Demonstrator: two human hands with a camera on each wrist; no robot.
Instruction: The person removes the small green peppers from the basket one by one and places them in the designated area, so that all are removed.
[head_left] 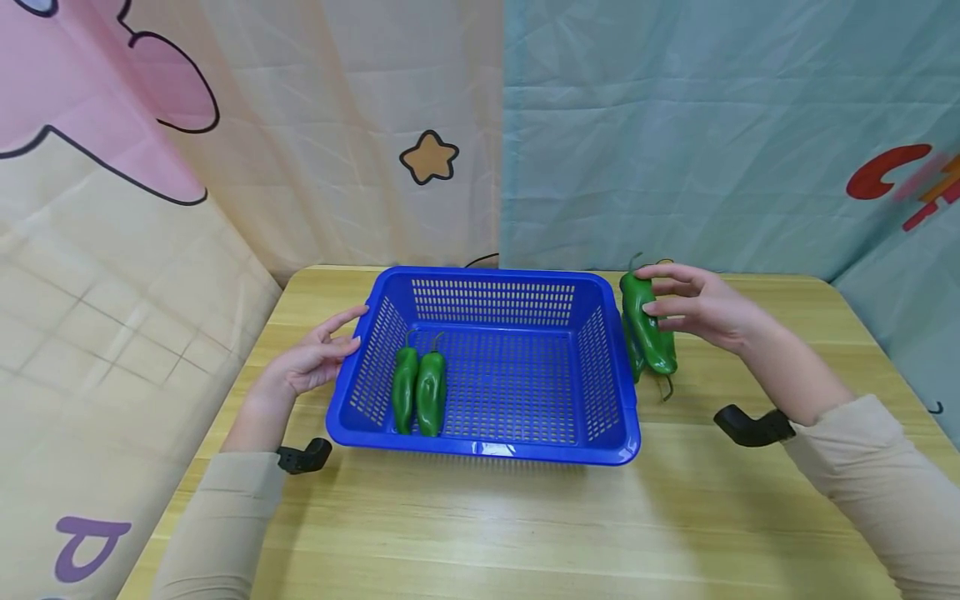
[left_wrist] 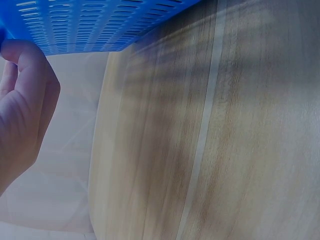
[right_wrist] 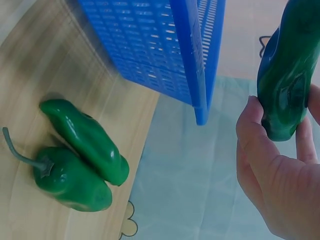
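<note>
A blue plastic basket [head_left: 487, 451] with slotted walls stands on the table. Inside it, toward the left, two green peppers [head_left: 403, 387] lie side by side with stems pointing to the back. My left hand [head_left: 318, 357] holds the basket's left rim between thumb and fingers; in the left wrist view the fingers meet the blue wall. Beyond the right rim, my right hand [head_left: 701, 307] pinches a green pepper [head_left: 640, 304], raised above the table. Two more green peppers lie beneath it, seen best in the right wrist view as a front pepper [right_wrist: 72, 180] and a back pepper [right_wrist: 87, 137].
The pale wooden table [head_left: 480, 542] runs up to a printed curtain [head_left: 675, 150] behind the basket. Another curtain hangs along the left side. Black wrist mounts, a left one [head_left: 306, 457] and a right one [head_left: 753, 427], stick out over the table.
</note>
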